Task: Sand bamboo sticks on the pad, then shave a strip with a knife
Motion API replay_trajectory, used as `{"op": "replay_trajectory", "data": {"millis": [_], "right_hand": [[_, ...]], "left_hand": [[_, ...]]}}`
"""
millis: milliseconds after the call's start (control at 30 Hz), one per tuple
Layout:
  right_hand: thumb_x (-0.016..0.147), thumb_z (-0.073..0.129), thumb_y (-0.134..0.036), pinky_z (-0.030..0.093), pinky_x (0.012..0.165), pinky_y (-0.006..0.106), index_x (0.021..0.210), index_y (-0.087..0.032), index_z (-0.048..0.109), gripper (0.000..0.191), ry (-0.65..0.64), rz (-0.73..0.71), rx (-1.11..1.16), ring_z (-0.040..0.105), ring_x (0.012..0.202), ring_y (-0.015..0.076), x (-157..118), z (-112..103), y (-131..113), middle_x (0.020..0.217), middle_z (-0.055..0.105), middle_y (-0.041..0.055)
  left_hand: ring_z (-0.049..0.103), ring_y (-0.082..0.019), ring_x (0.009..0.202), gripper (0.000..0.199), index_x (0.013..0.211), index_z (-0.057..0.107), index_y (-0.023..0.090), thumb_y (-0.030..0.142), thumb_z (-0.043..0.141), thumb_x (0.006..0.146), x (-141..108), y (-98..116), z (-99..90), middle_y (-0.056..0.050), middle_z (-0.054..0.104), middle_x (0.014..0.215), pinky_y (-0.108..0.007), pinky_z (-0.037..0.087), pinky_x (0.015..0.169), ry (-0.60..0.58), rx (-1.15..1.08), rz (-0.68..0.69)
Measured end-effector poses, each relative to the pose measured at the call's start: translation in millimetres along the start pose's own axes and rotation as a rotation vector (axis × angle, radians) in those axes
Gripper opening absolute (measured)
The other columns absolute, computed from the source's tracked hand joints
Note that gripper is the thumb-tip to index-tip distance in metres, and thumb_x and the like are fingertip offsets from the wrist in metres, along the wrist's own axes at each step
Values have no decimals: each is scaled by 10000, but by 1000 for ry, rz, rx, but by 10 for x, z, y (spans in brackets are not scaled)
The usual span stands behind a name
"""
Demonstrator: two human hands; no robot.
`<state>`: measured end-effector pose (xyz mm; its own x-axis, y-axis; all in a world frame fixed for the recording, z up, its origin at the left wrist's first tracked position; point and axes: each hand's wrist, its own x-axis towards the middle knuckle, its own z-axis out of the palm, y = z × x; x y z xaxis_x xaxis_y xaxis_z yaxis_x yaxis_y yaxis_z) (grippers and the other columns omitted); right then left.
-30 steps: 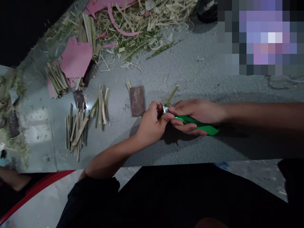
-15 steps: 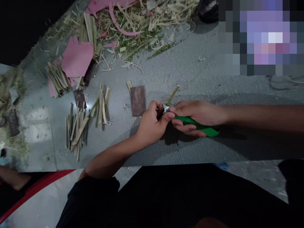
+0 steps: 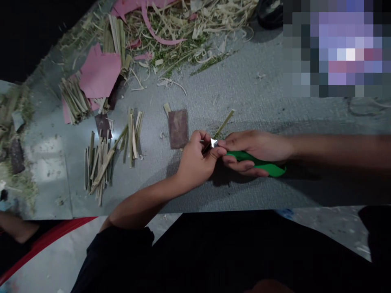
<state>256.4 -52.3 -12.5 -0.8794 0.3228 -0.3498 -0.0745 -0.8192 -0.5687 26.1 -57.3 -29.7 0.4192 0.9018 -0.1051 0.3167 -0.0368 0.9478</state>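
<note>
My right hand point(image 3: 255, 146) is wrapped round a green-handled knife point(image 3: 270, 167). Its short metal blade point(image 3: 214, 143) catches the light close to my left fingertips. My left hand point(image 3: 200, 156) is closed, thumb and fingers pinching a thin greenish strip point(image 3: 225, 122), which looks like bamboo. The strip's free end slants up and to the right past the blade; its lower end is hidden in my fingers. Just left of my left hand lies a brown rectangular piece, perhaps sandpaper point(image 3: 178, 129), with the tip of a pale strip showing behind it.
Loose bundles of thin strips point(image 3: 99, 167) lie on the grey table point(image 3: 275, 81) to the left, with another bundle point(image 3: 75, 101) beside pink paper point(image 3: 100, 73). Shavings point(image 3: 189, 32) heap along the far edge. A dark round object point(image 3: 270, 14) stands at the back. Another person's arm point(image 3: 18, 228) shows at lower left.
The right hand and knife have shifted very slightly to the right. The strip's free end has moved a little to the right too, and the blade now shines brighter.
</note>
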Motion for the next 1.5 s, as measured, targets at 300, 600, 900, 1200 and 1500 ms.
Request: {"op": "replay_trajectory", "data": {"millis": [300, 600, 900, 1200, 1500], "right_hand": [[1201, 624, -696, 393, 353, 209, 848, -237, 550, 583, 76, -164, -81, 538, 363, 127, 6, 67, 26, 571, 494, -73], [1208, 589, -655, 365, 286, 201, 890, -252, 529, 517, 19, 1, -25, 453, 316, 125, 6, 13, 15, 557, 493, -75], [1204, 640, -681, 376, 337, 221, 872, -237, 555, 561, 23, -130, -65, 414, 344, 99, 4, 37, 22, 578, 501, -73], [1196, 645, -686, 365, 310, 233, 864, -242, 559, 562, 7, -73, -53, 444, 333, 118, 4, 8, 35, 566, 506, -70], [1185, 637, -734, 378, 340, 233, 855, -239, 561, 600, 8, -146, -60, 491, 353, 129, 15, 13, 51, 560, 497, -71]], "left_hand": [[482, -142, 668, 758, 966, 449, 278, 951, 800, 962, 19, -34, -23, 71, 500, 762, -332, 396, 623, 53, 12, -2], [477, -128, 655, 764, 1003, 503, 267, 927, 876, 913, 14, 30, 1, 74, 537, 757, -303, 362, 610, -3, -87, 0], [456, -124, 632, 801, 939, 471, 273, 1004, 796, 910, 39, -34, 5, 70, 524, 751, -306, 391, 595, 58, -50, 29], [429, -118, 612, 748, 977, 508, 265, 949, 808, 955, 16, -18, 10, 78, 491, 732, -295, 343, 561, 29, -87, 86], [458, -135, 641, 755, 959, 497, 270, 988, 727, 975, 18, -87, -3, 67, 503, 752, -313, 402, 601, 67, 0, 107]]}}
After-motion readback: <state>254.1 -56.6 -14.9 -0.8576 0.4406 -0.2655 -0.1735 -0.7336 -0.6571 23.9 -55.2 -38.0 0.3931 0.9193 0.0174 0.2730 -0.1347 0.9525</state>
